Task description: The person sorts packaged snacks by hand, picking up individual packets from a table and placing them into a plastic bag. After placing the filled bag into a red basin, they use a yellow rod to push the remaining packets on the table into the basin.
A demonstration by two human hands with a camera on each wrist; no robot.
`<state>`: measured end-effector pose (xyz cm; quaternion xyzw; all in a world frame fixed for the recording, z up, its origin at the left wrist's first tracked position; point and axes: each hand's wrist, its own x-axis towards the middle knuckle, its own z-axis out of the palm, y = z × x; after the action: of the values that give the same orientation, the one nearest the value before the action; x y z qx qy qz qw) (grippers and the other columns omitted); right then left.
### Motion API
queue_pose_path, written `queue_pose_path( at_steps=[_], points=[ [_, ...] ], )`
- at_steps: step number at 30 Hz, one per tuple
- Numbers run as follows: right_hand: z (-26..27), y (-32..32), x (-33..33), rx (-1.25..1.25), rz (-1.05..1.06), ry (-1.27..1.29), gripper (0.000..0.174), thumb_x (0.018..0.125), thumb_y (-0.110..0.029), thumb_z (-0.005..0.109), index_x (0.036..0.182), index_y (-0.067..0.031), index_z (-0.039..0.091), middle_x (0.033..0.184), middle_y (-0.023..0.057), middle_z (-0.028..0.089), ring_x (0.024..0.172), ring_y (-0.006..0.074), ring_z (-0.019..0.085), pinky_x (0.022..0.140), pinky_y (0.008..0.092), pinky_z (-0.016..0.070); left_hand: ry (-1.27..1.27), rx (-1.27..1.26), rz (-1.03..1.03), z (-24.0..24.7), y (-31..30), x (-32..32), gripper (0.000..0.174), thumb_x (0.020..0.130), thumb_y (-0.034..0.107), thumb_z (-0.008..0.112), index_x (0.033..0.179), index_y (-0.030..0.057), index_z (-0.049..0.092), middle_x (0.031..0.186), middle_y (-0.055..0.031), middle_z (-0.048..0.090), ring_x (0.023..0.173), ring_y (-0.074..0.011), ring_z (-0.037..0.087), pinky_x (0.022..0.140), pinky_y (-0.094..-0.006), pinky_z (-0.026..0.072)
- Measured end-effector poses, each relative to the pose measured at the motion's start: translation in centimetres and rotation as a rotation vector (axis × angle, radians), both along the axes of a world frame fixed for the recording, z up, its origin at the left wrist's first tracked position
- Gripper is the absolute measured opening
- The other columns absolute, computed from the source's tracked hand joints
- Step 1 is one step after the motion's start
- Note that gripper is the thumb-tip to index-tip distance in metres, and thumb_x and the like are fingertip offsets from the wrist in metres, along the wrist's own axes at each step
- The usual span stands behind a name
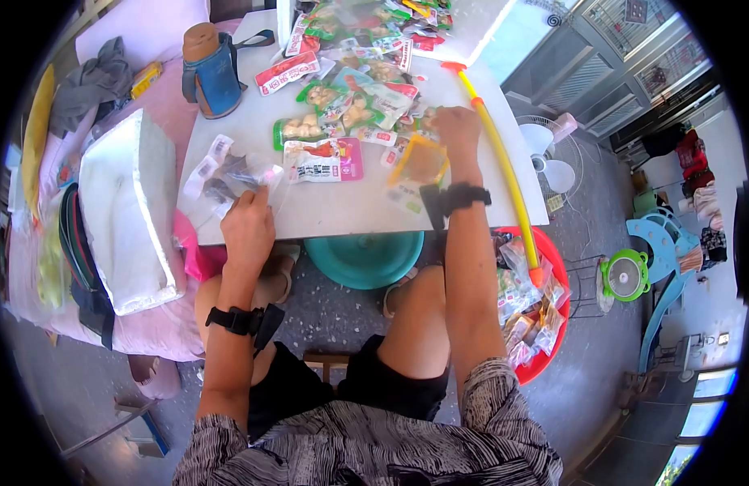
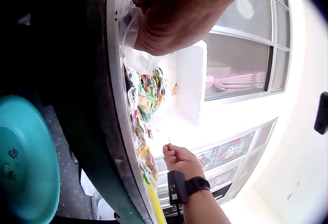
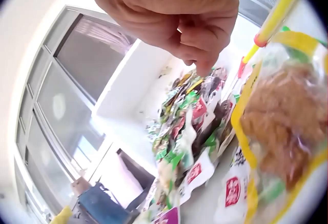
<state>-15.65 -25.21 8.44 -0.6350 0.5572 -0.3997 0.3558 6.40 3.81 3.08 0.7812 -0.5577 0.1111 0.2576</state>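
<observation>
At the table's near left, my left hand grips the edge of a clear plastic packet with a white label strip and something dark showing in it. The left wrist view shows the clear film beside the curled fingers. My right hand is over the right side of the table, its fingers curled with nothing visible between them. Just below it lies a yellow-edged packet with brown food inside, large in the right wrist view. A white and pink packet lies between the hands.
Many snack packets spread back to a white foam box. A yellow tube lies along the right edge. A blue flask stands back left. Below are a teal basin and a red basin of packets.
</observation>
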Motion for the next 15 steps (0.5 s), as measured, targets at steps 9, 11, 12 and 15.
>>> queue_pose_path(
  at_steps=[9, 11, 12, 15],
  points=[
    [-9.3, -11.7, 1.6, -0.251, 0.084, 0.563, 0.019, 0.071, -0.014, 0.059, 0.064, 0.0025, 0.065, 0.069, 0.0229, 0.066, 0.073, 0.0396, 0.066, 0.07, 0.0411, 0.0525, 0.015, -0.01, 0.002, 0.0, 0.1, -0.1, 0.03, 0.076, 0.001, 0.057, 0.105, -0.0005, 0.063, 0.08, -0.0141, 0.058, 0.075, -0.0317, 0.061, 0.061, -0.0414, 0.0492],
    [-9.3, -12.2, 0.7, -0.205, 0.215, 0.541, 0.019, 0.07, -0.013, 0.058, 0.061, 0.0023, 0.064, 0.064, 0.021, 0.065, 0.068, 0.038, 0.066, 0.066, 0.0402, 0.0521, 0.012, -0.025, -0.012, -0.1, 0.1, 0.0, 0.03, 0.076, 0.001, 0.057, 0.105, -0.0008, 0.063, 0.08, -0.0142, 0.058, 0.075, -0.0317, 0.061, 0.061, -0.0413, 0.0491],
    [-8.8, -11.7, 0.4, -0.175, 0.275, 0.516, 0.019, 0.069, -0.013, 0.058, 0.06, 0.0025, 0.064, 0.062, 0.02, 0.064, 0.067, 0.037, 0.066, 0.064, 0.0396, 0.0518, 0.01, -0.032, -0.021, -0.1, 0.1, 0.0, 0.03, 0.076, 0.001, 0.057, 0.105, -0.001, 0.063, 0.081, -0.0143, 0.058, 0.075, -0.0318, 0.061, 0.061, -0.0413, 0.0491],
    [-7.8, -10.3, 0.4, -0.107, 0.393, 0.445, 0.018, 0.068, -0.012, 0.059, 0.06, 0.0031, 0.063, 0.057, 0.0178, 0.063, 0.063, 0.0345, 0.066, 0.06, 0.0379, 0.051, 0.023, -0.051, -0.009, 0.0, 0.1, -0.2, 0.03, 0.075, 0.001, 0.057, 0.105, -0.0012, 0.063, 0.08, -0.0144, 0.058, 0.075, -0.032, 0.06, 0.061, -0.0414, 0.049]
  ],
)
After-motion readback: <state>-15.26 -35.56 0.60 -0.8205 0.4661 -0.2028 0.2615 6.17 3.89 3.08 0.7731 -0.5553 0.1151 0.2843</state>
